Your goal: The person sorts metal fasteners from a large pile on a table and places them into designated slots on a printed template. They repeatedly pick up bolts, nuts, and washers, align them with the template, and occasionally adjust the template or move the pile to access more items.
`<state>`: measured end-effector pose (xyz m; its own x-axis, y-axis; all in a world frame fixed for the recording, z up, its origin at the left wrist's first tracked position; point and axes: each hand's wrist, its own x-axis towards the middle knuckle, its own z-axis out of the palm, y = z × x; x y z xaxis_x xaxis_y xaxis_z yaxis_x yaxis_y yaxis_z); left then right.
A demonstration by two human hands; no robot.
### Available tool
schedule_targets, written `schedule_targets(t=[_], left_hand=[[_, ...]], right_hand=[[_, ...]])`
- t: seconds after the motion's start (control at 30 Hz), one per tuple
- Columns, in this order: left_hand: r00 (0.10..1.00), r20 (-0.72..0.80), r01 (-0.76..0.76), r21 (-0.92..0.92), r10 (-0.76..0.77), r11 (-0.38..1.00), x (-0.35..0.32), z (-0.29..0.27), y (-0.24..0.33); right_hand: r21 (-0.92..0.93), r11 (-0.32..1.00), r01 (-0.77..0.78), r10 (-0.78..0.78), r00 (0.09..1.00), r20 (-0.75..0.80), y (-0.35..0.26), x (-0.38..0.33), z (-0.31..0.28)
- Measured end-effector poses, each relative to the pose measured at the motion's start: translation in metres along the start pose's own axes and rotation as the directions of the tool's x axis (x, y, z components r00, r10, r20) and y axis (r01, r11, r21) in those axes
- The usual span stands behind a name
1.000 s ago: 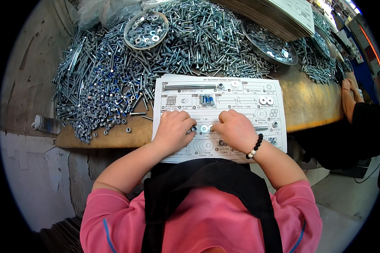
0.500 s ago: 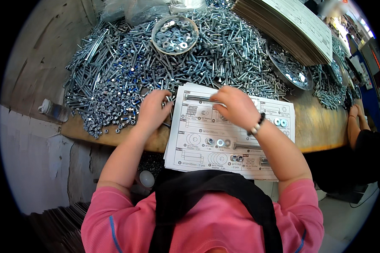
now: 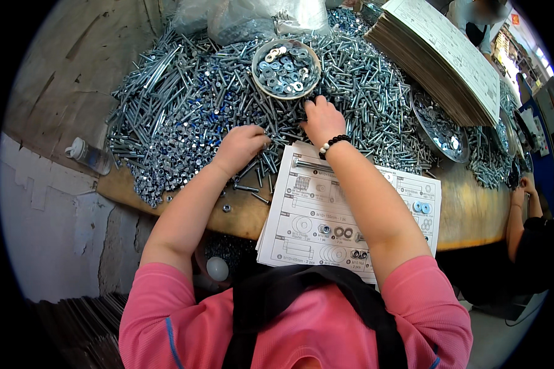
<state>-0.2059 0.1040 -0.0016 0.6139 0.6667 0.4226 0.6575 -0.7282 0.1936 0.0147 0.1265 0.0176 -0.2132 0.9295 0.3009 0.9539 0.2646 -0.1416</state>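
Both hands had left the printed sheet (image 3: 351,215) and moved up into the heap of bolts (image 3: 184,111) on the bench (image 3: 468,215), so picking had resumed. The left hand (image 3: 240,147) lay curled on bolts at the heap's near edge; whether its grip held any, I could not tell. The right hand (image 3: 322,120), fingers spread, pressed bolts just below the bowl of washers (image 3: 286,67).
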Motion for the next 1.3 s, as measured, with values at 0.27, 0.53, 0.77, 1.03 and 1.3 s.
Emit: schedule_targets(t=[0.27, 0.53, 0.77, 1.03, 1.3], left_hand=[[0.981, 0.075, 0.175, 0.035, -0.177, 0.984, 0.028, -0.001, 0.0], [0.957, 0.227, -0.255, 0.359, 0.181, 0.898, 0.032, 0.003, -0.007], [0.981, 0.071, -0.192, 0.289, 0.178, 0.938, 0.028, 0.005, -0.006], [0.998, -0.003, -0.064, 0.289, 0.068, 0.955, 0.024, 0.01, 0.0], [0.971, 0.215, -0.165, 0.283, 0.105, 0.945, 0.021, 0.01, -0.009]], right_hand=[[0.065, 0.987, 0.147, -0.155, 0.976, 0.155, 0.021, 0.004, -0.003], [0.154, 0.982, 0.108, -0.114, 0.993, 0.03, 0.038, -0.009, 0.002], [0.566, 0.823, -0.04, 0.155, 0.976, -0.156, 0.066, -0.027, -0.033], [0.866, 0.05, -0.498, 0.436, 0.791, 0.43, 0.111, -0.11, -0.086], [0.816, 0.006, -0.577, 0.472, 0.721, 0.507, 0.127, -0.127, -0.084]])
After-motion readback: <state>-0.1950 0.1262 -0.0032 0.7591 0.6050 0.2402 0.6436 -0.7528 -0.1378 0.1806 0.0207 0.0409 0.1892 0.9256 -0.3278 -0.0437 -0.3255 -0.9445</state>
